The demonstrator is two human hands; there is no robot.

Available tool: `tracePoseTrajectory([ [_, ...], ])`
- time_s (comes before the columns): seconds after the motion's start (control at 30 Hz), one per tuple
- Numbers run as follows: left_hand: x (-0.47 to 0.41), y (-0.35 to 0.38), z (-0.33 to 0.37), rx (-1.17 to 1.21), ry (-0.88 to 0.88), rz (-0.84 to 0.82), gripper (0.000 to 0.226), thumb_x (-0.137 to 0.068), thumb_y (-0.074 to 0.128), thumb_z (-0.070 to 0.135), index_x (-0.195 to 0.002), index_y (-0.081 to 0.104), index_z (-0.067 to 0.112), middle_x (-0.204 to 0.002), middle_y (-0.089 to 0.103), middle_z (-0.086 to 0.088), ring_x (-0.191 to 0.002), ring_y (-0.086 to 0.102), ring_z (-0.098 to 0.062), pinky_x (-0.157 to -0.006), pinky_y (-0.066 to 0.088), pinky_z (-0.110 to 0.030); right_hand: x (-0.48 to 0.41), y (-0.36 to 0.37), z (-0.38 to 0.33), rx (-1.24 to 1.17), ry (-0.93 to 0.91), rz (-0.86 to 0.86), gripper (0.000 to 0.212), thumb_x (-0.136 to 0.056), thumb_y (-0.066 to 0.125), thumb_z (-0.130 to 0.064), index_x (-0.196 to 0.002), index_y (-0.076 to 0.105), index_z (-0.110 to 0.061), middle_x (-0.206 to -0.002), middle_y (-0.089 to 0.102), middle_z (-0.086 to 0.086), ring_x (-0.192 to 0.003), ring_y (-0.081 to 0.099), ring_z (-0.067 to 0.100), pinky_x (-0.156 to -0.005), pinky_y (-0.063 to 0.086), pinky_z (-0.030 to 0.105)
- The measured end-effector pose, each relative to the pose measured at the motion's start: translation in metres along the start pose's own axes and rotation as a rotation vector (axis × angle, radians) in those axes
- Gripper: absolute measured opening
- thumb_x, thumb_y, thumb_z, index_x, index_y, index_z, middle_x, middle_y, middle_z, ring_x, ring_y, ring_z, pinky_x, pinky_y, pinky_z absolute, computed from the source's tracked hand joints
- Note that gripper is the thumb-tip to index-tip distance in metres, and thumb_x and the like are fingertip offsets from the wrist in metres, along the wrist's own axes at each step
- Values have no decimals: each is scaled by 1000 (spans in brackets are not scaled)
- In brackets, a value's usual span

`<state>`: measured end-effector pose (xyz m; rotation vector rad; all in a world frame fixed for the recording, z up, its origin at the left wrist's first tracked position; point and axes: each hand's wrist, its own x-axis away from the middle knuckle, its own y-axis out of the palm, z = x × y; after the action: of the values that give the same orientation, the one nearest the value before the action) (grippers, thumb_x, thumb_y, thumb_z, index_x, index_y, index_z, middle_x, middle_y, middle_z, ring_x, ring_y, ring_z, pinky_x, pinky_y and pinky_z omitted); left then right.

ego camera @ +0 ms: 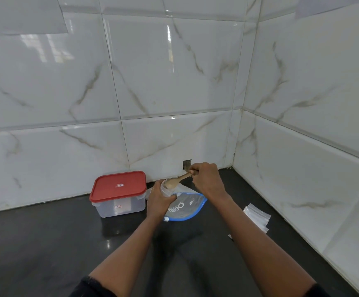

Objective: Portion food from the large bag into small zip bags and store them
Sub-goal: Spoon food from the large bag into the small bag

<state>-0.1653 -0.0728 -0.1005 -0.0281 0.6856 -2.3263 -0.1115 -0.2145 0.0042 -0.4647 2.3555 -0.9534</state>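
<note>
Above the blue-edged large bag, the left hand grips a small clear zip bag, the right hand holding a wooden spoon at its mouth.

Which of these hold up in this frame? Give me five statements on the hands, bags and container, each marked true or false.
1. The right hand holds a wooden spoon over the small zip bag. True.
2. The left hand lies flat and empty on the counter. False: its grip is round the small zip bag.
3. The red lid lies beside the container. False: it sits on top of the container.
4. A stack of spare zip bags lies to the right, near the side wall. True.
5. The large bag hangs from the right hand. False: it lies on the counter under the hands.
</note>
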Motion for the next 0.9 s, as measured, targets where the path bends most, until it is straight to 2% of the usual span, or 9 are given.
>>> tracePoseTrajectory([
  [0.1, 0, -3, 2, 34, -17, -4, 63, -76, 75, 31, -128, 41, 18, -126, 55, -5, -110, 55, -22, -96, 48, -39, -5, 0, 5, -147, 176, 55, 27, -91, 49, -4, -105, 72, -4, -96, 72, 16, -85, 70, 28, -82, 58, 39],
  [0.2, -2, -8, 1, 67, -24, 4, 61, -76, 75, 31, -126, 42, 19, -120, 57, -4, -102, 57, -18, -86, 51, -30, -13, -5, 12, -196, 359, 83, 25, -90, 46, -7, -92, 70, 1, -84, 70, 19, -79, 69, 33, -76, 59, 44],
  [0.27, -4, -13, 2, 77, -21, 10, 59, -76, 75, 29, -125, 43, 19, -117, 58, -4, -100, 57, -18, -79, 50, -27, -14, -7, 18, -209, 442, 78, 23, -91, 47, -9, -89, 66, 3, -81, 68, 19, -77, 69, 33, -75, 59, 41],
  [0.37, -7, -20, 5, 92, -13, 30, 56, -77, 74, 24, -124, 44, 17, -111, 58, -3, -98, 56, -18, -77, 47, -26, -13, -6, 28, -221, 563, 46, 20, -92, 51, -10, -84, 64, 3, -66, 63, 12, -61, 63, 24, -66, 57, 33],
  [0.47, -10, -27, 7, 98, -8, 53, 52, -78, 72, 21, -122, 46, 15, -109, 59, -4, -95, 57, -21, -77, 50, -31, -5, -3, 28, -260, 664, 12, 19, -90, 50, -9, -87, 65, 3, -71, 66, 14, -52, 62, 21, -58, 56, 30],
  [0.53, -14, -32, 7, 101, 7, 74, 48, -78, 71, 19, -120, 48, 15, -109, 61, -6, -94, 59, -23, -76, 51, -34, 2, 7, 24, -251, 630, -22, 20, -87, 49, -5, -85, 66, 4, -80, 69, 17, -59, 67, 25, -64, 60, 34],
  [0.67, -18, -42, 9, 62, 35, 108, 40, -79, 69, 17, -116, 52, 13, -105, 63, -6, -91, 58, -21, -59, 44, -13, 17, 41, 10, -171, 481, -107, 27, -87, 43, -4, -97, 67, 3, -101, 67, 20, -85, 70, 31, -71, 57, 32],
  [0.77, -17, -45, 5, 24, 70, 82, 40, -78, 71, 18, -114, 55, 14, -106, 64, -5, -96, 59, -21, -72, 43, -21, 22, 69, -7, -89, 423, -188, 32, -95, 40, -6, -119, 58, 3, -121, 57, 20, -108, 61, 31, -87, 49, 32],
  [0.9, -13, -45, 3, -2, 83, 43, 42, -76, 71, 15, -115, 55, 14, -108, 65, -5, -97, 60, -19, -78, 44, -23, 18, 98, -19, -93, 433, -237, 32, -99, 39, -9, -125, 53, 1, -128, 56, 19, -117, 56, 29, -97, 47, 34],
])
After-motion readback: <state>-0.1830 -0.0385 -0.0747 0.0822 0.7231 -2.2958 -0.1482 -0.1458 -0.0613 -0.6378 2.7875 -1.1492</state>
